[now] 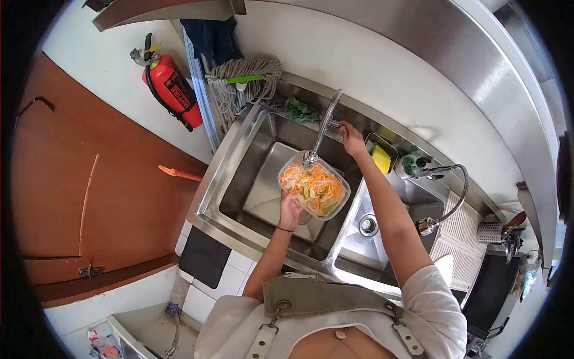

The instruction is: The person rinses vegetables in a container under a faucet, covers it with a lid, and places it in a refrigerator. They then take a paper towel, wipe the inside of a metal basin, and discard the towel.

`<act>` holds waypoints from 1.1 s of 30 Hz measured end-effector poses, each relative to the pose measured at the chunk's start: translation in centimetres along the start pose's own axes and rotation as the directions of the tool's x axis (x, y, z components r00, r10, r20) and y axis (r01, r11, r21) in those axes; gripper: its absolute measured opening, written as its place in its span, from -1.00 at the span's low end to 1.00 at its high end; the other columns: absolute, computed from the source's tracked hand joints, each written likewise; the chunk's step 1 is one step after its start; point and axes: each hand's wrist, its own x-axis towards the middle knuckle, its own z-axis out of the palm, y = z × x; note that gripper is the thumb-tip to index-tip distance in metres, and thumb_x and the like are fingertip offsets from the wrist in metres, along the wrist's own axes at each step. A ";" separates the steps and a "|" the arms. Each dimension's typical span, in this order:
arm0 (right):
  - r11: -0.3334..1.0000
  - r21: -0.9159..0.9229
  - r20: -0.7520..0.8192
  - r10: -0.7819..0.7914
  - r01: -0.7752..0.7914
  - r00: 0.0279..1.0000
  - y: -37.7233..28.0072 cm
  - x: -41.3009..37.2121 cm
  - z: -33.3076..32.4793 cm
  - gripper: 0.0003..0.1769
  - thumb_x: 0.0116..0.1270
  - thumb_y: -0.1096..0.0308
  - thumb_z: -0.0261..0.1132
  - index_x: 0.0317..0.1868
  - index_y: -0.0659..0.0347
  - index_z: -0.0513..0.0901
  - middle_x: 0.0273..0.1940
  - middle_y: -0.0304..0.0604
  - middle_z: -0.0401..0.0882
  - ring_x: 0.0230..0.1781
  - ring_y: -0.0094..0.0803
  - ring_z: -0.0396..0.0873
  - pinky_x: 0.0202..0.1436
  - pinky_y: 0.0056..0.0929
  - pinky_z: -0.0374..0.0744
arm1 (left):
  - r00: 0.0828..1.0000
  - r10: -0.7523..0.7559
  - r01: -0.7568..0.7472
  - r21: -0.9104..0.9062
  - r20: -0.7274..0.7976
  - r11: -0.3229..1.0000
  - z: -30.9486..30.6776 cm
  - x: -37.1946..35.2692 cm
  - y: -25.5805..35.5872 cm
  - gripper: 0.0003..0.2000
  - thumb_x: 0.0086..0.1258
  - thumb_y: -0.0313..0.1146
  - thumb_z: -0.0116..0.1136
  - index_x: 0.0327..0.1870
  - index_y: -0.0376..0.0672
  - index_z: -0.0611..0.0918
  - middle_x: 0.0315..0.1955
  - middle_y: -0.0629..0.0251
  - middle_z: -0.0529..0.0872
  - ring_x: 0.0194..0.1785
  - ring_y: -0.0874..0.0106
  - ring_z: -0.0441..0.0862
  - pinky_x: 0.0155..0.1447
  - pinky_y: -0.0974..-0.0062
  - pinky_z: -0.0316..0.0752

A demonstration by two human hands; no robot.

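Observation:
My left hand (290,210) grips the near left side of a clear plastic container (345,185), holding it over the left sink basin (236,200). Shredded vegetables (317,190), orange, white and green, fill the container. Right above them hangs the spout of a flexible-neck faucet (323,125), its end overlapping the container's far rim. My right hand (353,140) reaches to the back of the sink, fingers closed on the faucet handle (336,124). A metal tray (266,179) lies in the basin below the container.
Right of my right hand sits a holder with a yellow sponge (381,159). A second faucet (457,203) arches over the right basin (362,248). Leafy greens (301,110) and a mop head (239,81) are at the back left. A red fire extinguisher (173,90) hangs on the wall.

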 end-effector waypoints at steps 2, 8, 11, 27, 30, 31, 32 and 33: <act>1.000 -0.010 -0.003 -0.004 0.004 1.000 0.0 0.0 0.1 -0.71 0.40 0.25 0.02 0.06 0.14 0.46 -0.19 -0.03 0.64 -0.12 0.01 0.57 -0.07 -0.16 0.51 | 1.000 -0.006 0.006 0.000 -0.013 1.000 0.0 0.0 0.0 -0.48 0.19 -0.35 -0.05 0.24 -0.06 0.25 0.16 0.26 0.45 0.13 0.35 0.50 0.14 0.32 0.45; 1.000 -0.014 -0.039 -0.021 0.021 0.999 0.5 0.0 0.5 -0.72 0.40 0.26 0.03 0.06 0.13 0.47 -0.19 0.01 0.63 -0.12 0.01 0.57 -0.07 -0.15 0.51 | 0.999 0.011 -0.008 0.047 -0.053 0.999 0.3 -0.1 0.0 -0.47 0.20 -0.30 -0.05 0.25 -0.17 0.27 0.16 0.23 0.45 0.19 0.32 0.46 0.22 0.32 0.39; 1.000 0.001 -0.038 -0.030 0.030 0.999 0.8 0.0 0.8 -0.72 0.40 0.28 0.03 0.06 0.13 0.46 -0.20 0.01 0.63 -0.11 0.01 0.57 -0.07 -0.16 0.51 | 0.998 0.018 -0.016 0.047 -0.056 0.999 -0.2 0.0 -0.3 -0.47 0.19 -0.30 -0.05 0.24 -0.16 0.27 0.15 0.23 0.46 0.18 0.32 0.47 0.21 0.32 0.40; 1.000 0.015 -0.029 -0.005 0.006 1.000 0.6 0.0 0.8 -0.72 0.38 0.31 0.07 0.07 0.12 0.46 -0.19 -0.01 0.63 -0.12 0.00 0.57 -0.07 -0.17 0.52 | 0.999 0.038 -0.035 0.064 -0.039 0.997 0.4 -0.2 0.0 -0.49 0.21 -0.31 -0.07 0.23 -0.15 0.27 0.17 0.24 0.43 0.19 0.31 0.45 0.19 0.30 0.40; 0.998 -0.009 -0.093 -0.066 0.066 0.993 0.9 0.0 1.1 -0.72 0.37 0.29 0.08 0.06 0.12 0.46 -0.20 -0.02 0.64 -0.14 0.01 0.58 -0.08 -0.14 0.52 | 0.998 0.039 -0.037 0.042 -0.040 0.998 0.2 -0.2 -0.1 -0.51 0.22 -0.30 -0.08 0.22 -0.15 0.29 0.15 0.23 0.46 0.18 0.30 0.46 0.19 0.31 0.41; 0.998 -0.009 -0.094 -0.067 0.066 0.993 0.8 0.0 1.1 -0.72 0.37 0.29 0.08 0.06 0.12 0.46 -0.20 -0.02 0.64 -0.14 0.01 0.58 -0.08 -0.14 0.52 | 0.998 0.039 -0.038 0.042 -0.039 0.998 0.0 -0.1 -0.2 -0.51 0.22 -0.30 -0.08 0.22 -0.15 0.29 0.15 0.23 0.46 0.18 0.30 0.46 0.19 0.31 0.41; 0.998 -0.012 -0.094 -0.066 0.065 0.993 0.8 -0.1 1.0 -0.72 0.38 0.28 0.08 0.06 0.11 0.46 -0.20 -0.01 0.63 -0.15 0.01 0.58 -0.10 -0.13 0.52 | 0.999 0.020 -0.018 0.042 -0.046 0.999 -0.4 0.0 -0.3 -0.51 0.22 -0.29 -0.09 0.22 -0.16 0.30 0.14 0.22 0.46 0.19 0.30 0.45 0.19 0.32 0.40; 0.998 -0.015 -0.094 -0.064 0.063 0.993 0.7 -0.2 1.0 -0.72 0.38 0.28 0.09 0.05 0.11 0.46 -0.20 0.00 0.63 -0.15 0.02 0.57 -0.11 -0.12 0.52 | 0.999 0.000 0.002 0.042 -0.054 0.999 -0.5 0.0 -0.3 -0.52 0.23 -0.28 -0.10 0.22 -0.18 0.31 0.14 0.21 0.46 0.20 0.30 0.45 0.20 0.32 0.40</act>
